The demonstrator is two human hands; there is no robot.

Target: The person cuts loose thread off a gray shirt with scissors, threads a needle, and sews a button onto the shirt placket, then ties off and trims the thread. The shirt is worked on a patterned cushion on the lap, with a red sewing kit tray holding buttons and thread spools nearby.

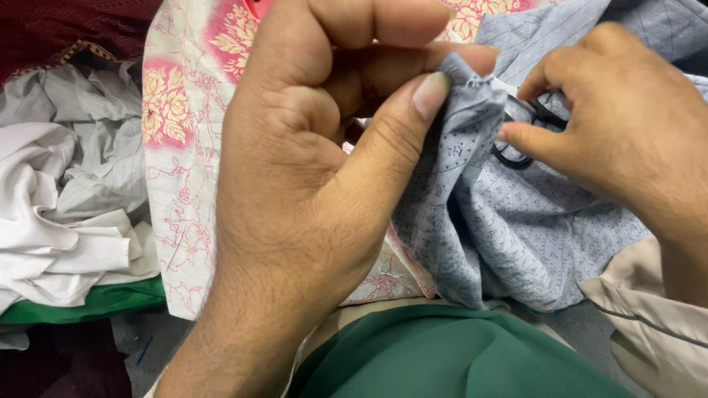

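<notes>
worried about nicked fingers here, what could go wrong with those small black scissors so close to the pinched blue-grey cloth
1. The left hand pinches the blue-grey printed cloth at a fold right beside the small black-handled scissors in the right hand; a snip could catch the left thumb.
2. The blades are mostly hidden by cloth and fingers, so a cut might go through the fabric rather than a thread.
3. The cloth lies bunched, so a lower layer might get cut too.

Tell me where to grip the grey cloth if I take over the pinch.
Probably the raised fold of the grey cloth, at its top edge just below the left hand thumb. Come from the left: the right hand and black scissors crowd the right side.
</notes>
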